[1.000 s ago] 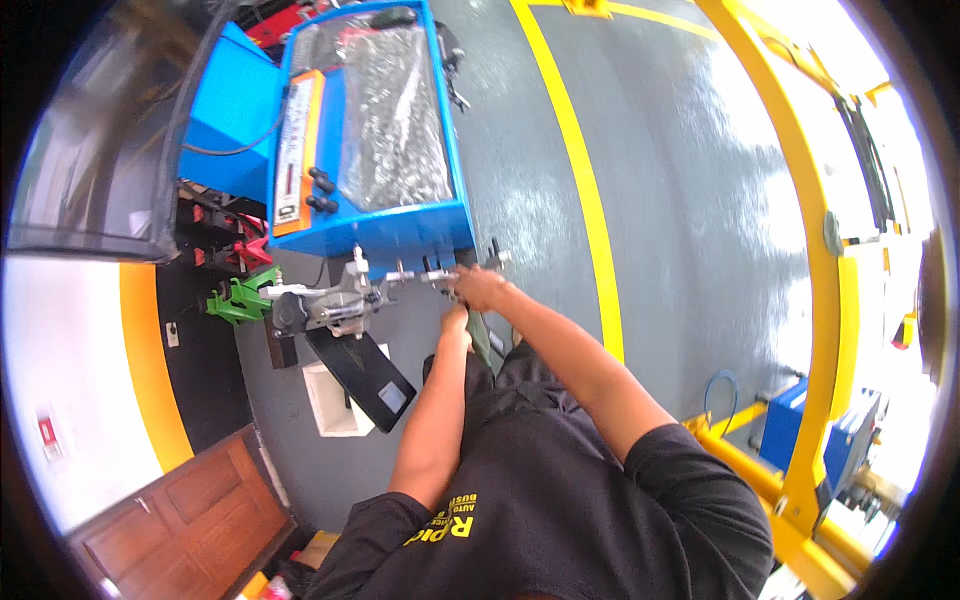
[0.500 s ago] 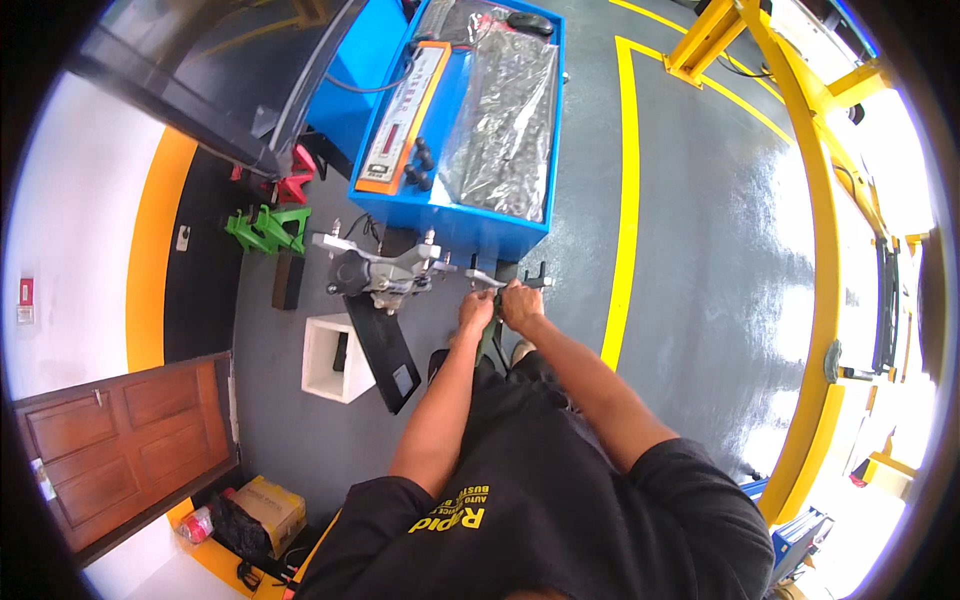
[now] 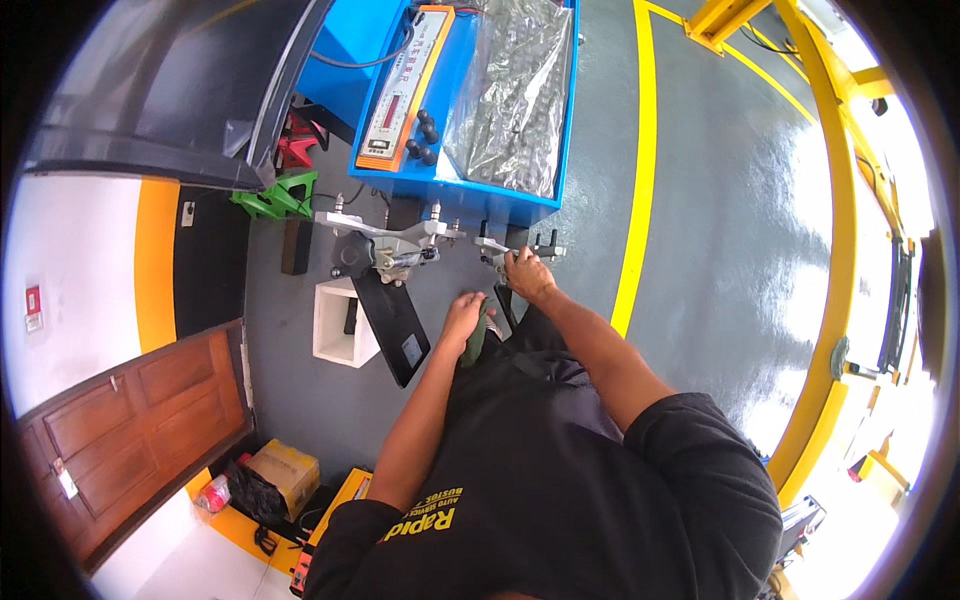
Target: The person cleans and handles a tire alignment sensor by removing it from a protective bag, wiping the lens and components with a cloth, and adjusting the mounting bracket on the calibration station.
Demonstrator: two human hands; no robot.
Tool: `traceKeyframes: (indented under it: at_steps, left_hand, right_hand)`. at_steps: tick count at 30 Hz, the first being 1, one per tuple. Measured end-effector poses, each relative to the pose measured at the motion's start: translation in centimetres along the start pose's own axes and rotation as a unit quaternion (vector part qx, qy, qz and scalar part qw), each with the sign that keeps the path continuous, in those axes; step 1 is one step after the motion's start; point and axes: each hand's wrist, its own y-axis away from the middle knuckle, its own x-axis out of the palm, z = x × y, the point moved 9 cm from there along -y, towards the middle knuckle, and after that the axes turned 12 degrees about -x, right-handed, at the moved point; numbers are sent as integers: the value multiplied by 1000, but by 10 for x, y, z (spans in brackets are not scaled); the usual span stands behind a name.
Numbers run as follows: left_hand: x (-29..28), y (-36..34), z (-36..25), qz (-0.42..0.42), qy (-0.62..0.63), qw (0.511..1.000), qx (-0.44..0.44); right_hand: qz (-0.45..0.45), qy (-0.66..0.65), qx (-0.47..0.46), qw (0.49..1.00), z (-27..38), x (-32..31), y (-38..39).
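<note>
My left hand (image 3: pixel 463 318) is closed on a dark green cloth (image 3: pixel 477 346), held close to the front of my shirt. Farther out, my right hand (image 3: pixel 528 272) grips a silver wheel alignment clamp (image 3: pixel 490 247), with black prongs showing just beyond the fingers. Its black panel (image 3: pixel 505 300) shows below, partly hidden by my hand and clothes. To the left stands a second, larger silver wheel alignment clamp (image 3: pixel 400 238) with a round black knob. A long black panel (image 3: pixel 392 325) slants down from it.
A blue cabinet (image 3: pixel 455 192) stands just beyond the clamps, carrying an orange-edged control unit (image 3: pixel 405 90) and a plastic-covered keyboard tray (image 3: pixel 510 100). A white open box (image 3: pixel 335 350) sits on the floor at left, near green stands (image 3: pixel 275 197). Yellow lift posts (image 3: pixel 838 250) rise at right.
My left hand has drawn back from the smaller clamp toward my body, and the green cloth now shows in it. My right hand stays on the clamp. The whole view has shifted slightly.
</note>
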Motion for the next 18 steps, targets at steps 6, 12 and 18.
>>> traceKeyframes:
  at_steps: [6,12,18]
  left_hand:
    - [5,57,-33,-60,-14,998,33]
    - [21,89,-59,-102,-93,981,135]
    - [17,138,-131,-168,-22,956,241]
  right_hand:
    - [79,23,-3,997,-4,18,-11]
    - [-66,-271,-149,949,40,-284,11]
    - [-312,-104,-318,889,40,-389,-67]
